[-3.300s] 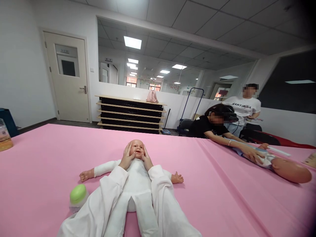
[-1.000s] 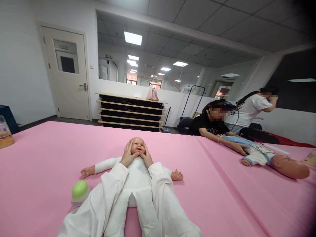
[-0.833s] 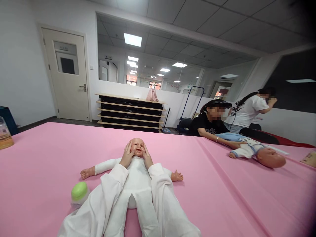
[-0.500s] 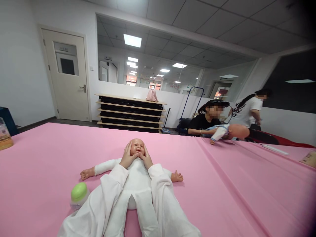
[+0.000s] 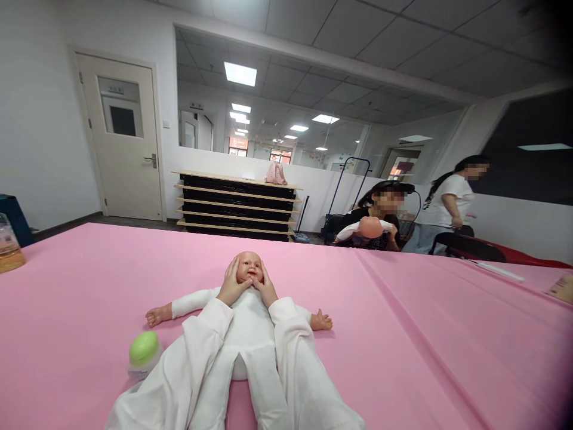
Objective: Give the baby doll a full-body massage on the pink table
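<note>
Doll (image 5: 245, 310) head cupped by left grip (image 5: 230, 283), right grip (image 5: 267, 288), no legible writing

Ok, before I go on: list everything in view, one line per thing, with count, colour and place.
baby doll: 1, white suit, on its back mid-table
green-capped bottle: 1, beside the doll, near left
pink table cover: 1, over the whole table
amber bottle: 1, far left table edge
stacked shelf unit: 1, black and wood, back wall
door: 1, cream, back left
seated person: 1, black top, holding a second doll at the far table edge
standing person: 1, white shirt, right rear
left hand: white sleeve, cupping the doll's cheek
right hand: white sleeve, cupping the other cheek
</note>
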A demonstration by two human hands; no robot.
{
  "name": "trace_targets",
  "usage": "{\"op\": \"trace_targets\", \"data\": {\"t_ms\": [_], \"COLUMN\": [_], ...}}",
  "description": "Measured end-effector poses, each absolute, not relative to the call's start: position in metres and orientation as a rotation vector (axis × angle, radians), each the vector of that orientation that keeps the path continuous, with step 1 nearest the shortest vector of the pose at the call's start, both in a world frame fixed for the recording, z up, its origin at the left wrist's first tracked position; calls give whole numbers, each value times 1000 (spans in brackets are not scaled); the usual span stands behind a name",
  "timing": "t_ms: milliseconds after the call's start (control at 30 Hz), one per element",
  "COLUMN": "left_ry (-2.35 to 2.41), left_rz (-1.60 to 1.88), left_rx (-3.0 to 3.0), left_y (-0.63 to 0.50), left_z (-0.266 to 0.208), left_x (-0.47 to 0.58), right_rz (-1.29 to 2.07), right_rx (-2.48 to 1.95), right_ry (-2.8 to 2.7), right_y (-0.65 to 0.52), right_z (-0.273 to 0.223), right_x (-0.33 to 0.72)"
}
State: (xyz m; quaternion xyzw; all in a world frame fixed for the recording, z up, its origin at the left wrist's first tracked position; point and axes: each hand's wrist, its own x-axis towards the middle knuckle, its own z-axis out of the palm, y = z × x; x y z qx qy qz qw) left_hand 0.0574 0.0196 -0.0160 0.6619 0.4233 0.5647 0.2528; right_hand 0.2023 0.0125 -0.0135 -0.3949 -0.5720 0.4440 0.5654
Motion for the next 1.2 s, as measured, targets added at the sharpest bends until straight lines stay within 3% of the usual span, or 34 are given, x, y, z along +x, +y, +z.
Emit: {"op": "trace_targets", "data": {"t_ms": [1200], "left_ry": [1124], "left_rz": [1506], "left_rx": [1766], "left_y": [23], "left_z": [-17], "left_x": [56], "right_rz": [1046], "right_rx": [-878], "right_ry": [-1282], "right_y": [14], "right_z": [-14], "right_x": [201]}}
